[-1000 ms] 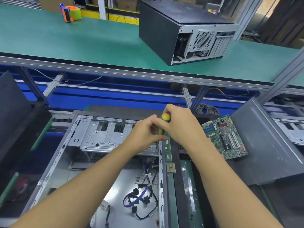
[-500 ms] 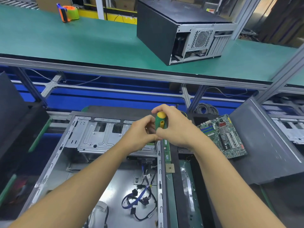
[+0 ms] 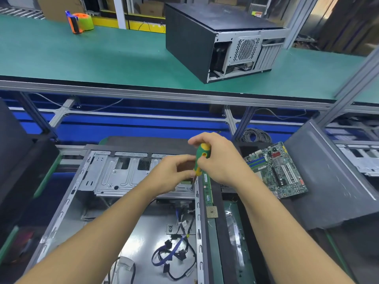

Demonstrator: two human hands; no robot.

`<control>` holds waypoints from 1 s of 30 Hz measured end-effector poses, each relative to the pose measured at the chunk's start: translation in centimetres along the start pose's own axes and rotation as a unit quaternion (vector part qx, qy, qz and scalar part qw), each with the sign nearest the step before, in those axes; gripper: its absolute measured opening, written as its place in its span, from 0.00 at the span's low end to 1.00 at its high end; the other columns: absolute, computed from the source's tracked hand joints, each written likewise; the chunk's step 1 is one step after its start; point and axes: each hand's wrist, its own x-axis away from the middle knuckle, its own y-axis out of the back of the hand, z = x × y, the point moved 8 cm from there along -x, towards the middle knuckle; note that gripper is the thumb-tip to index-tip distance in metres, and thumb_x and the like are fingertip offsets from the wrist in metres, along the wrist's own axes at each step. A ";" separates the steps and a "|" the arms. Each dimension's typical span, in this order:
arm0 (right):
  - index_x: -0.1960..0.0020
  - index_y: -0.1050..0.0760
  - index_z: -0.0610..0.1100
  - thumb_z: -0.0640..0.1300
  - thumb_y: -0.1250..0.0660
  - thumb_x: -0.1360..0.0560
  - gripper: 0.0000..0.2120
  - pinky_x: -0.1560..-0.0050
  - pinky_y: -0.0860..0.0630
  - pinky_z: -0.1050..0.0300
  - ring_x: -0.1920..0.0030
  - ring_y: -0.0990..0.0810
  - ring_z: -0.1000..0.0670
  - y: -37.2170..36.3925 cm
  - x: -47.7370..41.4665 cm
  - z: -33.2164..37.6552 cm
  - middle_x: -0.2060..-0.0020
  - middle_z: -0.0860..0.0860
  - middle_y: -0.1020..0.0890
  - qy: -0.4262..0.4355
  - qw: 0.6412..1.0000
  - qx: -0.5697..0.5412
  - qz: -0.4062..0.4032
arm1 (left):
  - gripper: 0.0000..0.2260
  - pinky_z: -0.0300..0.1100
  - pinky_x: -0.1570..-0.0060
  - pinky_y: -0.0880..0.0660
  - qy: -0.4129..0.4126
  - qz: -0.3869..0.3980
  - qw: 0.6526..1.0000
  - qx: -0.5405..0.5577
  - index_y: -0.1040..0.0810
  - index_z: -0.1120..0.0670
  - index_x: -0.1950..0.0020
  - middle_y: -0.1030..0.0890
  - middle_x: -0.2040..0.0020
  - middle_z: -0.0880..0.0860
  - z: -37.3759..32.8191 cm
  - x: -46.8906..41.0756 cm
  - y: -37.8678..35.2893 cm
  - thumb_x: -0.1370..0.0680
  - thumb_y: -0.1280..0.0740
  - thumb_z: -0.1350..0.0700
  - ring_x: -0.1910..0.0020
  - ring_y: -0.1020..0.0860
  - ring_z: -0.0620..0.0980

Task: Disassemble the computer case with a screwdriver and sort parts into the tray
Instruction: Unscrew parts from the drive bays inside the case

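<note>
Bench: a green-topped bench (image 3: 102,58) runs across the back, with a lower work station in front of it.
Computer case (image 3: 67,201): lies open and flat on the lower station, right under the hands.
Screwdriver (image 3: 202,154): green and yellow handle, nearly upright, tip down at the right end of the metal bracket (image 3: 123,177) at the case's far end.
Right hand (image 3: 221,160): wrapped round the handle.
Left hand (image 3: 170,175): fingers curled just beside the lower handle; whether they pinch it, I cannot tell.
Cables (image 3: 174,253): a loose blue and black bundle on the case floor.
Memory stick (image 3: 207,187) and chip (image 3: 212,211): just right of the case wall.
Circuit board (image 3: 276,171): right of the hands, beside a tilted grey panel (image 3: 328,181).
Black case (image 3: 215,37): closed, on the bench.
Tape dispenser (image 3: 80,22): orange and green, far left on the bench.
</note>
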 end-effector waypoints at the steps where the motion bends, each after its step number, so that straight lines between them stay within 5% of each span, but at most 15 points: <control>1: 0.39 0.22 0.51 0.29 0.39 0.29 0.26 0.43 0.28 0.62 0.44 0.24 0.52 -0.3 0.2 0.2 0.44 0.54 0.22 0.004 0.999 -0.030 0.008 | 0.18 0.35 0.51 0.24 -0.013 -0.025 0.999 -0.030 0.19 0.42 0.47 0.15 0.55 0.41 -0.3 0.0 0.3 0.27 0.26 0.65 0.54 0.18 0.40; 5: 0.37 0.26 0.54 0.35 0.37 0.28 0.23 0.36 0.31 0.53 0.36 0.31 0.50 -1.9 0.1 -0.3 0.43 0.54 0.28 -0.003 0.996 -0.061 0.059 | 0.21 0.37 0.56 0.26 -0.065 -0.049 0.989 -0.126 0.23 0.35 0.62 0.22 0.58 0.47 -1.6 -0.1 -0.1 0.29 0.25 0.63 0.59 0.23 0.43; 7: 0.37 0.31 0.55 0.51 0.34 0.26 0.18 0.38 0.35 0.51 0.38 0.36 0.49 -2.0 -0.1 -1.1 0.44 0.54 0.34 -0.019 0.999 0.037 0.023 | 0.18 0.28 0.60 0.30 -0.066 -0.051 0.990 -0.116 0.24 0.37 0.63 0.23 0.59 0.45 -1.6 -0.1 -0.4 0.30 0.25 0.61 0.61 0.24 0.38; 10: 0.44 0.32 0.50 0.66 0.36 0.26 0.22 0.50 0.36 0.50 0.49 0.33 0.47 -1.0 -0.2 -1.3 0.49 0.52 0.33 -0.051 0.975 0.201 -0.074 | 0.12 0.38 0.61 0.29 -0.015 -0.038 0.994 -0.098 0.25 0.46 0.61 0.22 0.61 0.52 -1.1 -0.3 -0.9 0.37 0.25 0.45 0.65 0.28 0.43; 13: 0.47 0.35 0.46 0.55 0.33 0.22 0.16 0.57 0.30 0.48 0.53 0.25 0.41 -1.4 -0.4 -1.0 0.49 0.48 0.29 -0.057 0.988 0.134 -0.055 | 0.16 0.50 0.60 0.27 0.007 -0.010 0.997 -0.081 0.24 0.50 0.58 0.22 0.60 0.54 -1.3 -0.5 -1.5 0.39 0.27 0.43 0.64 0.29 0.46; 16: 0.41 0.32 0.47 0.43 0.34 0.22 0.11 0.49 0.28 0.48 0.45 0.27 0.43 -1.9 -0.6 -0.2 0.46 0.49 0.29 -0.017 0.996 0.089 -0.016 | 0.13 0.35 0.60 0.27 -0.029 0.050 0.998 -0.011 0.25 0.42 0.54 0.20 0.60 0.40 -1.9 0.0 -2.1 0.29 0.25 0.57 0.62 0.24 0.38; 19: 0.39 0.31 0.54 0.34 0.39 0.24 0.19 0.49 0.30 0.51 0.40 0.32 0.46 -2.1 -0.6 0.0 0.46 0.54 0.27 -0.007 0.997 0.057 0.045 | 0.12 0.35 0.51 0.26 -0.013 0.061 0.998 0.027 0.22 0.49 0.50 0.18 0.55 0.41 -0.9 0.5 -1.4 0.23 0.30 0.67 0.54 0.21 0.41; 22: 0.41 0.30 0.58 0.31 0.39 0.28 0.25 0.52 0.31 0.54 0.40 0.32 0.47 -2.8 -0.4 0.0 0.46 0.53 0.26 0.007 0.993 -0.001 0.114 | 0.14 0.28 0.54 0.28 0.007 0.041 0.999 -0.015 0.20 0.47 0.55 0.17 0.59 0.38 -0.5 0.6 -0.5 0.24 0.30 0.67 0.57 0.21 0.35; 26: 0.39 0.32 0.55 0.55 0.31 0.26 0.19 0.51 0.35 0.52 0.40 0.36 0.48 -2.1 -0.4 -0.1 0.46 0.53 0.34 -0.010 0.997 0.063 0.050 | 0.09 0.36 0.62 0.31 -0.002 -0.043 0.994 -0.100 0.22 0.49 0.59 0.20 0.62 0.50 -0.6 0.2 0.2 0.31 0.23 0.58 0.64 0.27 0.42; 28: 0.42 0.34 0.50 0.70 0.38 0.27 0.26 0.55 0.35 0.50 0.45 0.32 0.46 -1.2 -0.4 -0.5 0.47 0.52 0.31 -0.050 0.985 0.163 -0.016 | 0.10 0.39 0.63 0.31 0.003 -0.068 0.991 -0.117 0.22 0.47 0.60 0.23 0.62 0.52 -0.9 0.1 0.0 0.34 0.24 0.49 0.65 0.29 0.44; 30: 0.46 0.38 0.47 0.71 0.44 0.23 0.27 0.62 0.36 0.51 0.50 0.26 0.43 -0.7 -0.5 -0.7 0.51 0.49 0.26 -0.080 0.966 0.242 -0.050 | 0.09 0.38 0.64 0.29 -0.002 -0.069 0.989 -0.134 0.23 0.40 0.62 0.23 0.63 0.50 -1.4 -0.2 -0.6 0.38 0.29 0.40 0.66 0.28 0.43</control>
